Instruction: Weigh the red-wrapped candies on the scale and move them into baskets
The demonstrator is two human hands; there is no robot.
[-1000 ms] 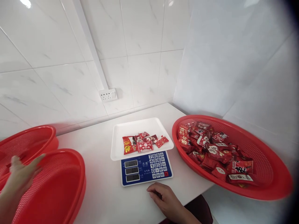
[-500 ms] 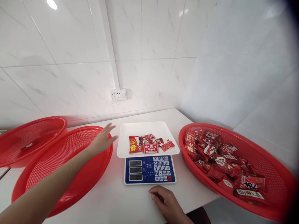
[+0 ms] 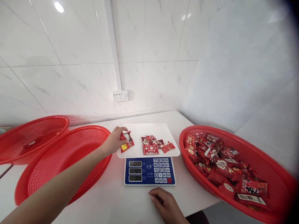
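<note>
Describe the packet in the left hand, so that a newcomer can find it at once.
On the white table, find the blue-panelled scale and the white tray behind its keys. At the tray's left edge, the left hand pinches a red packet with yellow print. It sits in this hand's grip, apart from the other packets, which lie grouped on the tray.

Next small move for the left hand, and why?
I'd probably lift the red-and-yellow packet slightly and ease it left, clear of the white tray. The left hand already grips it near the tray's left edge, apart from the clustered packets, and the nearer left basket is just beyond that edge.
</note>
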